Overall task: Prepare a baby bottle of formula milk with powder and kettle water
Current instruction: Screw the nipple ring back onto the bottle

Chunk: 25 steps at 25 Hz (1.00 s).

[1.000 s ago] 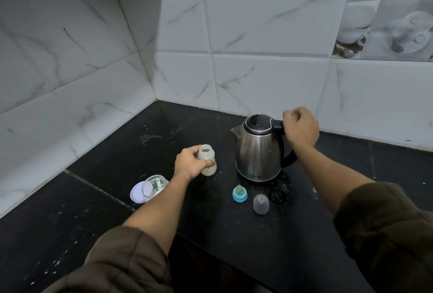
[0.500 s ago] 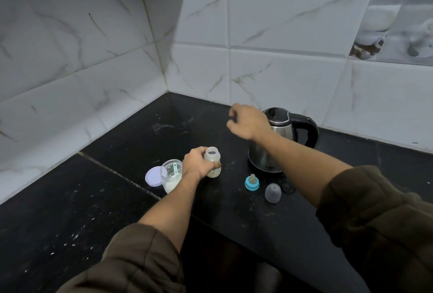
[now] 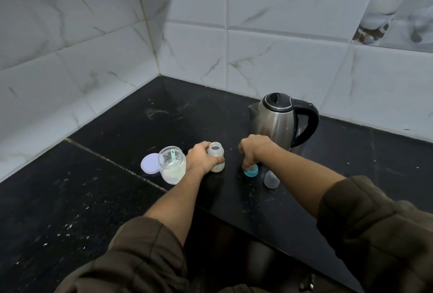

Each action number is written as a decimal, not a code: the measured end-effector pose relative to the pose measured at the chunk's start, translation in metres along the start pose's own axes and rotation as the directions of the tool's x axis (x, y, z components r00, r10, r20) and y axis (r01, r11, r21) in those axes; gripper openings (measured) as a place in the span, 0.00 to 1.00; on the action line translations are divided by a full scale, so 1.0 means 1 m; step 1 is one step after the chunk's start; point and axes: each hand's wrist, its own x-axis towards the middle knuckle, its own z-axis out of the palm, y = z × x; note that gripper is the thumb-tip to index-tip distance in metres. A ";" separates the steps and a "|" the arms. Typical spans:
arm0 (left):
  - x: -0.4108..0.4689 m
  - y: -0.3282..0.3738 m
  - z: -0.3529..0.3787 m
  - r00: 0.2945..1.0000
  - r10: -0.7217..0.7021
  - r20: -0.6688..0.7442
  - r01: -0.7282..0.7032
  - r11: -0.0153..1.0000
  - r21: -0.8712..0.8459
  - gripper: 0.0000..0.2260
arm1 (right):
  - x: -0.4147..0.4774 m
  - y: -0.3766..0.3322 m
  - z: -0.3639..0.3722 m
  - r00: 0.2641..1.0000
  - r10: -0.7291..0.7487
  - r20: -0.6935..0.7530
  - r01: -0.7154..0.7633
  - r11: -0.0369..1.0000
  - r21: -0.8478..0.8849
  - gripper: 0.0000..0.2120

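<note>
Item: your left hand [image 3: 200, 157] wraps the small translucent open-necked baby bottle [image 3: 216, 157], upright on the black stone counter [image 3: 178, 114]. Your right hand [image 3: 254, 149] pinches the teal screw collar with teat [image 3: 251, 170] just beside it. Risk: your right forearm, passing over the clear dome cap [image 3: 271, 179], could knock it toward the near edge. Open room: rear left corner.

Left hand [image 3: 200, 159] grips the open bottle [image 3: 216, 157]; right hand [image 3: 254, 149] pinches the blue teat ring [image 3: 251, 171].
</note>
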 end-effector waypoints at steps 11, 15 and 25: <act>0.003 -0.005 0.001 0.998 0.057 0.016 -0.056 0.998 -0.030 0.25 | 0.007 0.001 0.021 1.000 0.010 -0.007 -0.010 0.999 0.031 0.20; 0.001 -0.004 0.001 0.999 0.039 0.022 -0.039 0.999 -0.028 0.26 | 0.004 -0.006 -0.022 0.976 0.022 -0.218 0.027 0.976 0.218 0.19; -0.002 -0.003 -0.004 0.998 0.027 0.054 -0.027 1.000 -0.004 0.26 | 0.002 -0.045 -0.072 0.966 -0.193 -0.172 0.212 0.972 0.102 0.15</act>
